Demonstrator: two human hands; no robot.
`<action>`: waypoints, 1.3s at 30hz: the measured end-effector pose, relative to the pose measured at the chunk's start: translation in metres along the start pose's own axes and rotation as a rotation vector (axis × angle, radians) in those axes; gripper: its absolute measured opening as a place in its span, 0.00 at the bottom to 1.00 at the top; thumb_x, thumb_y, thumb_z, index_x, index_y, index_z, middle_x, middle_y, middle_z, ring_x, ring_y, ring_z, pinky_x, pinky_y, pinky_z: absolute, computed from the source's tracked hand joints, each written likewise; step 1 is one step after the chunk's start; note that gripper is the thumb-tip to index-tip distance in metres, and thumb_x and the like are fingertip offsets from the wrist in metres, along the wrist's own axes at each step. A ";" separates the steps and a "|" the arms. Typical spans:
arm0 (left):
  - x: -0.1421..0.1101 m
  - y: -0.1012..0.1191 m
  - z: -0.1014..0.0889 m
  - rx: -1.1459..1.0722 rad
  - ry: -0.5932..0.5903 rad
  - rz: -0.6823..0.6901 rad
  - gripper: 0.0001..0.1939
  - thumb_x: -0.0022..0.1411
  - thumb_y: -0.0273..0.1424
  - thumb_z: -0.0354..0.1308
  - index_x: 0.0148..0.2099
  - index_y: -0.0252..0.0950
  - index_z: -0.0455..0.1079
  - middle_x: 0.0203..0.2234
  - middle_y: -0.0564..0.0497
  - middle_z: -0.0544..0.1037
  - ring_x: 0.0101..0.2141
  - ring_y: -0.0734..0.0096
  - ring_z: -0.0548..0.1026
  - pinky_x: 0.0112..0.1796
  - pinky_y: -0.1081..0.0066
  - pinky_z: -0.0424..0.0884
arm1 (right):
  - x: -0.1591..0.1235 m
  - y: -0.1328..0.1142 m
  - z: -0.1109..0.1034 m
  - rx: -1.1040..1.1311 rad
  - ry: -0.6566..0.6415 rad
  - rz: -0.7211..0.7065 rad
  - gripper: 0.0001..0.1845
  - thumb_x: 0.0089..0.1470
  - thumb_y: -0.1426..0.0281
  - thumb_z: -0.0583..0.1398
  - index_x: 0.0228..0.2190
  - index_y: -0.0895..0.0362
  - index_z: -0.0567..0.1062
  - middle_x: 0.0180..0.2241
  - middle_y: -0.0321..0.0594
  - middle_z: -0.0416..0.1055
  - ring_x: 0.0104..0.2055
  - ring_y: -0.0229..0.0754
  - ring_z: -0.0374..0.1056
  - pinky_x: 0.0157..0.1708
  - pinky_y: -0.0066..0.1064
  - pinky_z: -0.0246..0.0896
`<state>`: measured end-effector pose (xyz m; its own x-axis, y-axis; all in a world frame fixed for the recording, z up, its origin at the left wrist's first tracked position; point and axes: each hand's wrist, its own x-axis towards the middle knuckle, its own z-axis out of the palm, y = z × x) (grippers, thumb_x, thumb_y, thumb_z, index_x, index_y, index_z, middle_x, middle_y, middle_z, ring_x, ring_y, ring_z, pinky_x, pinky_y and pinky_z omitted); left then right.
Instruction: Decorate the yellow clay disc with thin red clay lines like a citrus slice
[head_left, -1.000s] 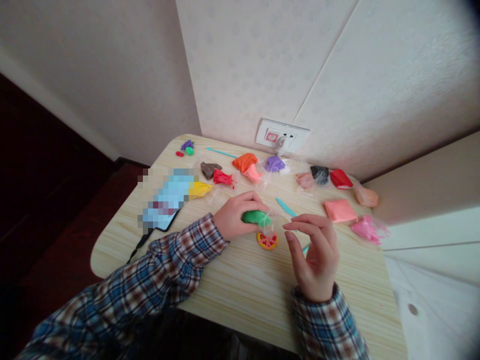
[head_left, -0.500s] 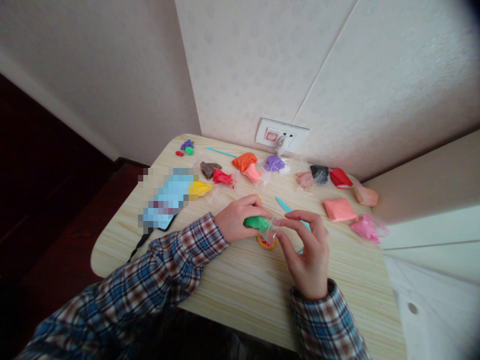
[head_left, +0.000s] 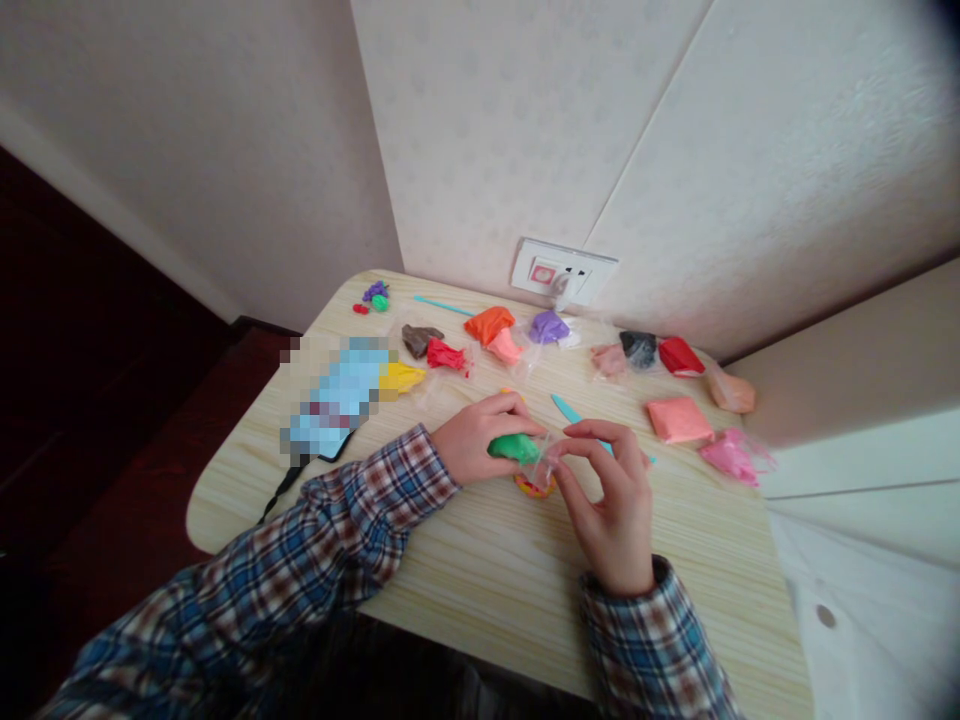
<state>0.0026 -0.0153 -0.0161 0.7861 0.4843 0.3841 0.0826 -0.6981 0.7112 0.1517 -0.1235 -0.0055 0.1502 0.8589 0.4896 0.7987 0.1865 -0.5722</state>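
Note:
My left hand (head_left: 480, 437) is closed around a clear plastic bag of green modelling clay (head_left: 514, 447), held a little above the table. The thumb and fingers of my right hand (head_left: 611, 500) pinch the loose clear end of that same bag. Partly covered beneath the bag lies a round clay slice (head_left: 534, 488) with a yellow rim and red segments. Behind my right fingers a blue plastic modelling knife (head_left: 570, 411) rests on the table, its lower part hidden. A bit of orange clay (head_left: 512, 396) shows just beyond my left knuckles.
Along the back of the table (head_left: 480, 580) are bags of brown (head_left: 422, 340), orange (head_left: 489, 326), purple (head_left: 549, 327) and black clay (head_left: 639, 349). Salmon (head_left: 681, 420) and pink bags (head_left: 731, 456) lie right. A blurred-out phone (head_left: 337, 395) is left; small clay fruits (head_left: 376, 292) sit far left.
My right hand has moved left to the bag, and its fingertips have closed on the bag's clear end. My left hand has stayed almost in place, still holding the green clay.

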 end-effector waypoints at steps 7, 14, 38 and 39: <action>0.001 0.001 -0.001 -0.023 0.009 0.011 0.15 0.52 0.31 0.63 0.42 0.29 0.72 0.34 0.46 0.72 0.36 0.68 0.72 0.40 0.69 0.72 | -0.001 -0.001 0.001 -0.009 0.006 -0.003 0.03 0.56 0.69 0.56 0.31 0.55 0.70 0.38 0.40 0.67 0.42 0.44 0.64 0.43 0.41 0.52; 0.000 0.000 -0.002 -0.012 -0.007 -0.006 0.16 0.51 0.30 0.64 0.43 0.32 0.72 0.36 0.47 0.72 0.38 0.68 0.72 0.41 0.69 0.71 | 0.000 0.004 -0.001 0.198 0.085 0.117 0.03 0.55 0.69 0.57 0.30 0.55 0.70 0.37 0.40 0.66 0.42 0.44 0.63 0.44 0.41 0.56; 0.001 -0.003 -0.007 0.040 0.043 0.013 0.15 0.51 0.29 0.63 0.42 0.32 0.71 0.35 0.47 0.72 0.37 0.69 0.72 0.40 0.69 0.71 | 0.004 0.030 -0.011 0.997 0.010 0.573 0.23 0.60 0.54 0.42 0.45 0.47 0.70 0.52 0.41 0.67 0.52 0.44 0.65 0.45 0.42 0.63; 0.001 -0.003 -0.007 0.046 0.051 0.007 0.15 0.51 0.29 0.63 0.43 0.33 0.71 0.35 0.48 0.72 0.36 0.69 0.72 0.40 0.69 0.71 | 0.003 0.030 -0.014 0.951 0.015 0.565 0.23 0.60 0.54 0.43 0.46 0.48 0.70 0.53 0.42 0.67 0.53 0.44 0.65 0.45 0.42 0.62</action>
<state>-0.0010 -0.0088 -0.0133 0.7546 0.5045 0.4195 0.1057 -0.7245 0.6811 0.1839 -0.1215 -0.0119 0.3643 0.9313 0.0023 -0.1596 0.0649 -0.9851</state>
